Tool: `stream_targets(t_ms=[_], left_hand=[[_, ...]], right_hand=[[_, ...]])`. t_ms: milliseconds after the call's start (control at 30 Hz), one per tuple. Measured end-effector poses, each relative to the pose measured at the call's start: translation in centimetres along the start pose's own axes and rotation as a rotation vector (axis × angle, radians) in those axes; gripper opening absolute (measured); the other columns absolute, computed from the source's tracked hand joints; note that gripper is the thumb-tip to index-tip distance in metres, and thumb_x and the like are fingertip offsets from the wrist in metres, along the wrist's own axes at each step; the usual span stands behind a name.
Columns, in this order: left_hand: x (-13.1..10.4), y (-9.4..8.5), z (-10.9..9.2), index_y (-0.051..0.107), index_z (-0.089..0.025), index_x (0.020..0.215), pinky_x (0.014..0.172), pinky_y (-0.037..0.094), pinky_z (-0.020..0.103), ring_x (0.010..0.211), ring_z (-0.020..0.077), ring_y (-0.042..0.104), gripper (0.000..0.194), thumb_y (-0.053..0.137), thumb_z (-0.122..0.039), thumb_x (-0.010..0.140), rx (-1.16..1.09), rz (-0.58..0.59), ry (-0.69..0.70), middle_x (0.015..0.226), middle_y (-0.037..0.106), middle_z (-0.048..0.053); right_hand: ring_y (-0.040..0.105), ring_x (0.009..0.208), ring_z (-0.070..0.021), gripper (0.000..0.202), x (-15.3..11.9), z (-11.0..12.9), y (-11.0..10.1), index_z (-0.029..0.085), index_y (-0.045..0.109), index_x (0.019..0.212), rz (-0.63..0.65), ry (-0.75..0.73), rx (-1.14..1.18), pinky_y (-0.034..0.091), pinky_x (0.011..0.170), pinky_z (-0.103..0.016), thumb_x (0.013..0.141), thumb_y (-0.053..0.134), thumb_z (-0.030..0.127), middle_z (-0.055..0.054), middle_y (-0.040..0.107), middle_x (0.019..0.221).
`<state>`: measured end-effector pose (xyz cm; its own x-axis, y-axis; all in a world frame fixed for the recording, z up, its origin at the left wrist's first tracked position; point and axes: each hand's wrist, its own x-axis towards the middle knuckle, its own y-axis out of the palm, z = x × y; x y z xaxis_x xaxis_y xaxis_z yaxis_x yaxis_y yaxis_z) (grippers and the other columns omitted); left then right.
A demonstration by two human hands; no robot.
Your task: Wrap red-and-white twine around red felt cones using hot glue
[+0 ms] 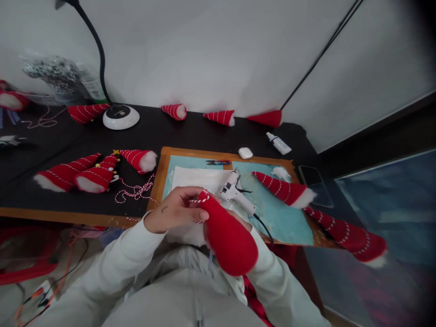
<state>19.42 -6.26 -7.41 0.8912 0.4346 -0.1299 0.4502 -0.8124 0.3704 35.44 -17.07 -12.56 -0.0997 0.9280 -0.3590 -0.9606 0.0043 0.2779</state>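
A plain red felt cone (231, 240) is held in front of my body, its narrow tip up and its wide rounded end toward me. My left hand (179, 209) pinches red-and-white twine (195, 200) at the tip, where a short piece lies over the felt. Behind the cone, my right hand (240, 219) supports it; most of its fingers are hidden. Just beyond the cone, a white hot glue gun (235, 190) lies on a white sheet (189, 176). A loose tangle of the same twine (136, 193) sits left of my left hand.
Several twine-wrapped red cones with white stuffing lie around, including one cone (282, 188) on the blue mat (293, 227). Snips (218, 162), a white case (245, 153), a white bottle (278, 143) and a phone (310, 175) lie farther back. A lamp base (121, 117) stands at back left.
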Motion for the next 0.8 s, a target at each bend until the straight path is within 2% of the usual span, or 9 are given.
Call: stream_targets(t_ms=[67,167,233,300,367,400,567,700,800], left_hand=[[0.0,0.0,0.0,0.069,-0.015,0.080,0.061,0.042,0.025,0.067,0.0133,0.053,0.042,0.089,-0.048,0.062,0.008,-0.062,0.032,0.073,0.061,0.001],[0.0,0.2,-0.2,0.062,-0.016,0.077,0.059,0.040,0.023,0.065,0.0112,0.050,0.040,0.088,-0.045,0.064,0.072,-0.214,0.065,0.071,0.057,-0.002],[0.0,0.5,-0.2,0.060,-0.017,0.077,0.058,0.039,0.022,0.064,0.0105,0.048,0.038,0.086,-0.042,0.066,0.160,-0.311,0.067,0.070,0.055,-0.003],[0.1,0.8,0.0,0.059,-0.018,0.079,0.058,0.038,0.022,0.064,0.0105,0.048,0.036,0.085,-0.040,0.068,0.242,-0.374,0.069,0.070,0.055,-0.004],[0.3,1.0,0.2,0.059,-0.018,0.082,0.060,0.040,0.023,0.065,0.0111,0.049,0.034,0.084,-0.038,0.069,0.292,-0.392,0.071,0.071,0.056,-0.004],[0.4,1.1,0.2,0.060,-0.018,0.084,0.061,0.040,0.023,0.066,0.0113,0.050,0.034,0.084,-0.037,0.069,0.300,-0.390,0.073,0.071,0.057,-0.003],[0.2,0.9,0.2,0.058,-0.020,0.100,0.060,0.041,0.023,0.065,0.0113,0.051,0.046,0.086,-0.034,0.066,0.270,-0.409,0.127,0.072,0.056,-0.005],[-0.4,0.4,-0.3,0.063,-0.018,0.081,0.062,0.040,0.025,0.066,0.0120,0.051,0.022,0.076,-0.035,0.078,0.428,-0.440,0.138,0.072,0.058,-0.002],[-0.7,0.4,-0.6,0.065,-0.019,0.080,0.062,0.040,0.026,0.066,0.0126,0.051,0.019,0.072,-0.036,0.082,0.467,-0.448,0.162,0.072,0.060,-0.001]], right_hand=[[0.073,0.079,-0.0236,0.044,0.0,-0.1,-0.3,0.022,0.067,0.093,-0.057,-0.057,0.058,0.057,0.072,-0.037,0.094,0.045,0.060,-0.003,0.074,0.084],[0.068,0.101,-0.0209,0.036,-1.1,0.3,-0.8,0.027,0.063,0.095,-0.332,-0.296,0.029,0.050,0.093,-0.035,0.098,0.039,0.054,0.001,0.072,0.100],[0.064,0.109,-0.0237,0.028,-2.2,0.8,-0.4,0.027,0.065,0.096,-0.502,-0.457,-0.182,0.045,0.102,-0.039,0.097,0.049,0.050,-0.004,0.071,0.106],[0.059,0.120,-0.0290,0.033,-3.0,1.1,0.7,0.027,0.064,0.113,-0.543,-0.528,-0.470,0.041,0.108,-0.044,0.088,0.064,0.048,-0.008,0.067,0.123],[0.057,0.122,-0.0335,0.059,-2.9,0.9,2.3,0.025,0.057,0.124,-0.605,-0.546,-0.652,0.040,0.108,-0.049,0.073,0.080,0.046,-0.012,0.063,0.130],[0.059,0.118,-0.0337,0.063,-2.6,0.7,2.9,0.025,0.056,0.123,-0.648,-0.529,-0.683,0.044,0.104,-0.049,0.070,0.083,0.045,-0.012,0.064,0.127],[0.064,0.104,-0.0287,0.043,-1.1,-0.1,3.7,0.026,0.054,0.112,-0.763,-0.440,-0.620,0.051,0.091,-0.045,0.078,0.075,0.042,-0.009,0.067,0.112],[0.064,0.101,-0.0280,0.042,-1.2,0.0,3.0,0.026,0.054,0.112,-0.764,-0.411,-0.670,0.050,0.089,-0.044,0.079,0.074,0.042,-0.008,0.067,0.111],[0.064,0.100,-0.0276,0.040,-1.4,0.1,3.0,0.026,0.055,0.112,-0.773,-0.411,-0.698,0.050,0.088,-0.043,0.079,0.073,0.040,-0.007,0.067,0.111]])
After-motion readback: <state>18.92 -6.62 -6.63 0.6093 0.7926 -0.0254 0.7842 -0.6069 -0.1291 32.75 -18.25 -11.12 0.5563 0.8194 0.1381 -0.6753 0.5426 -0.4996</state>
